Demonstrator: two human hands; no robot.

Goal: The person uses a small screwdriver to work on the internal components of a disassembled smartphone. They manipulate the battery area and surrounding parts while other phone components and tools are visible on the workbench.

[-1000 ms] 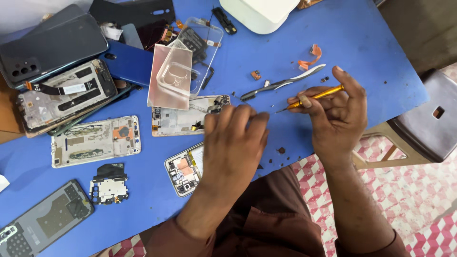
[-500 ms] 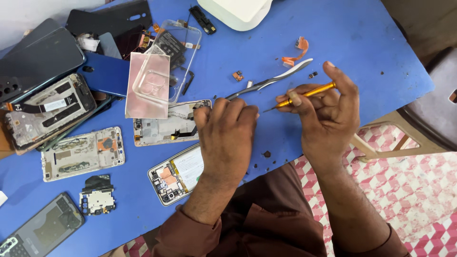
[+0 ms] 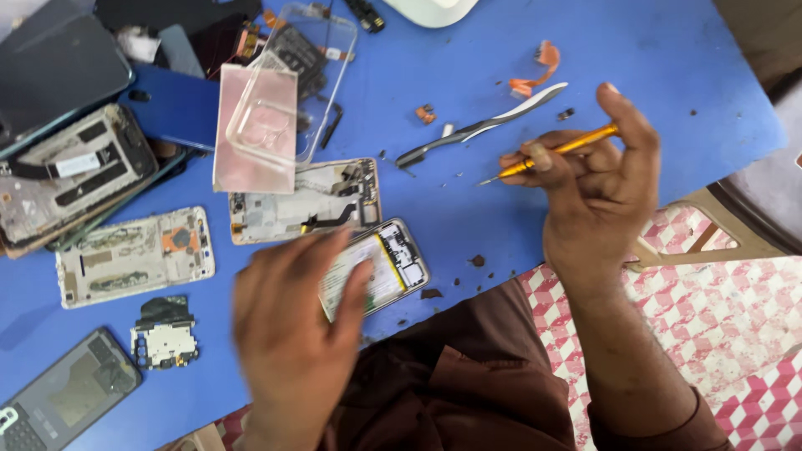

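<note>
- The blue table (image 3: 468,200) takes up most of my view, and it's covered in phone guts.
- Top left is a stack of dark phone bodies (image 3: 58,67). Just below them sits an opened phone shell (image 3: 71,179) with its insides showing.
- A pinkish back panel (image 3: 251,138) leans over a clear phone case (image 3: 305,71), both just above the middle frame.
- A pale phone frame (image 3: 305,200) with boards in it lies in the centre. A second pale frame (image 3: 134,255) is off to its left.
- Bottom left corner has a dark phone (image 3: 63,392) lying face up, with a small black and white board piece (image 3: 164,334) near it.
- My left hand (image 3: 292,334) is blurry, fingers spread loose and resting on the opened phone (image 3: 388,263) right at the table's near edge. Can't really tell if it's gripping anything, looks more like just lying on top.
- My right hand (image 3: 597,192) is up off the table, well to the right of that phone, fingers pinched round a yellow screwdriver (image 3: 555,152) with the tip pointing left.
- Grey tweezers (image 3: 480,127) lie just above the screwdriver tip, not touching it.
- An orange flex strip (image 3: 535,71) sits past the tweezers, and tiny dark crumbs (image 3: 477,260) are scattered beside the opened phone.
</note>
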